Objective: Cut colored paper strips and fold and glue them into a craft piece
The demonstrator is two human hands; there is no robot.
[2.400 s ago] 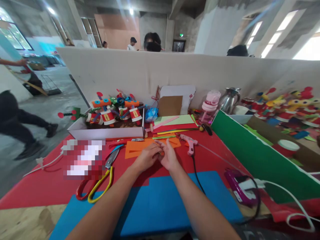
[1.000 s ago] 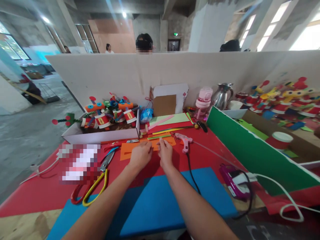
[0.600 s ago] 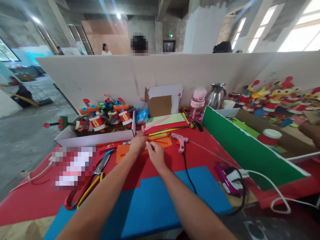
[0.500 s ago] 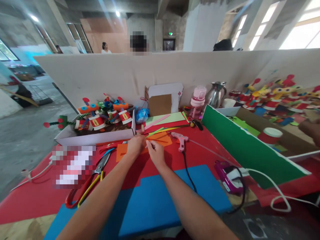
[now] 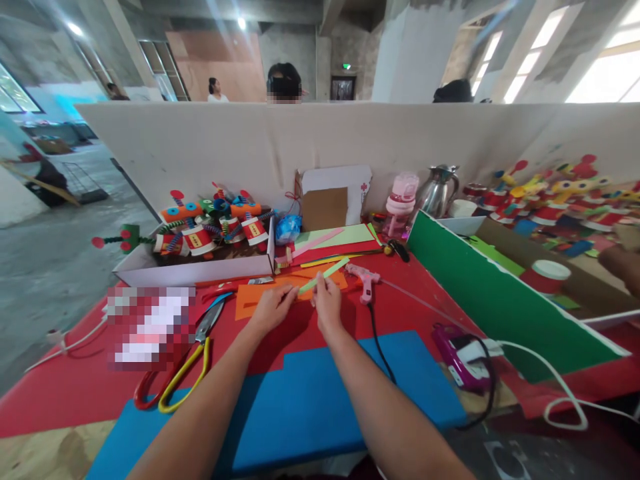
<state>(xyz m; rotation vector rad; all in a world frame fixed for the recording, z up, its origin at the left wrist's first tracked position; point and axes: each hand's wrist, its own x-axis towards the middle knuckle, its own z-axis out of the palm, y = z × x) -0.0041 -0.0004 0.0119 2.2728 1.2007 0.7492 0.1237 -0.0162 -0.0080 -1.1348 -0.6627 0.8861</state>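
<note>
My right hand (image 5: 327,306) pinches a thin light-green paper strip (image 5: 327,273) that slants up to the right above an orange sheet (image 5: 250,297) on the red table cover (image 5: 75,387). My left hand (image 5: 273,308) rests beside it on the orange sheet, fingers curled, with its fingertips at the strip's lower end. Just behind lies a stack of coloured sheets (image 5: 345,241). A pink glue gun (image 5: 364,278) lies immediately right of my right hand, with its black cord trailing toward me.
Yellow-and-red-handled scissors (image 5: 183,373) lie at left on a blue foam sheet (image 5: 320,407). A white box of paper-cup figures (image 5: 200,233) stands behind left. A green board (image 5: 495,300), a pink bottle (image 5: 400,198), a kettle (image 5: 443,190) and a purple device with cables (image 5: 463,350) stand at right.
My right hand has lifted the green strip off the pile and raised it above the orange sheet. Both hands drew back slightly from the sheet stack. The view shifted a little.
</note>
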